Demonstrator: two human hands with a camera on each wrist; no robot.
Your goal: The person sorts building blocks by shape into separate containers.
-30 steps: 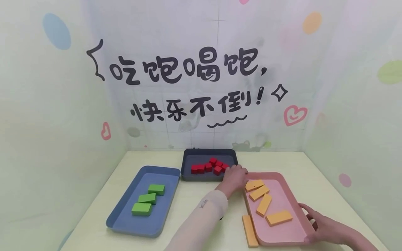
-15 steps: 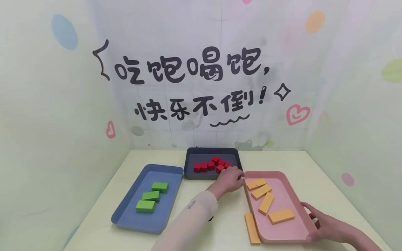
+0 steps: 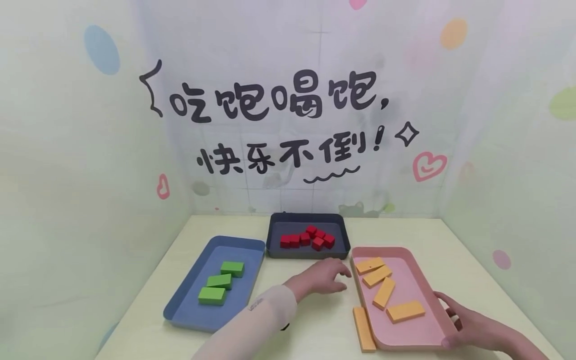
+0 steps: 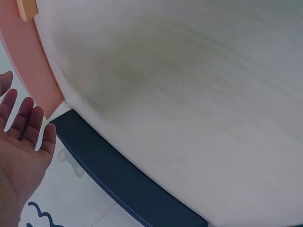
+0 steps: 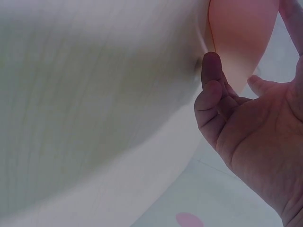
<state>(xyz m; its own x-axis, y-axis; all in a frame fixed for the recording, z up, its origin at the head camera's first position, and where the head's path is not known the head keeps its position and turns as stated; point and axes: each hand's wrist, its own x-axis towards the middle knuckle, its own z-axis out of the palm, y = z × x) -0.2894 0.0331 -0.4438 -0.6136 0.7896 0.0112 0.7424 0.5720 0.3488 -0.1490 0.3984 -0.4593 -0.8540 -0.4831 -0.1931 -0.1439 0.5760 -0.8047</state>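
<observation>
In the head view my left hand (image 3: 321, 276) hovers over the table just in front of the dark tray (image 3: 275, 253), its fingers loosely bent and holding nothing. The left wrist view shows its spread fingers (image 4: 32, 124) near the dark and pink trays. Several red cubes (image 3: 305, 239) lie in the dark tray. At the right, my right hand (image 3: 477, 327) holds the outer side of the pink tray (image 3: 434, 330) near its front corner, some fingers curled under. Several yellow-orange blocks (image 3: 384, 293) lie in that tray. The right wrist view shows bent fingers (image 5: 211, 66) beside its pink wall.
A blue tray (image 3: 189, 300) with three green blocks (image 3: 219, 282) stands at the left. One more yellow-orange block (image 3: 363, 329) lies on the table against the pink tray's left side. A printed curtain (image 3: 288, 40) closes off the back and sides.
My left hand has drawn back from between the dark and pink trays, toward me and slightly left. The right hand stays at the pink tray. The head view has shifted slightly.
</observation>
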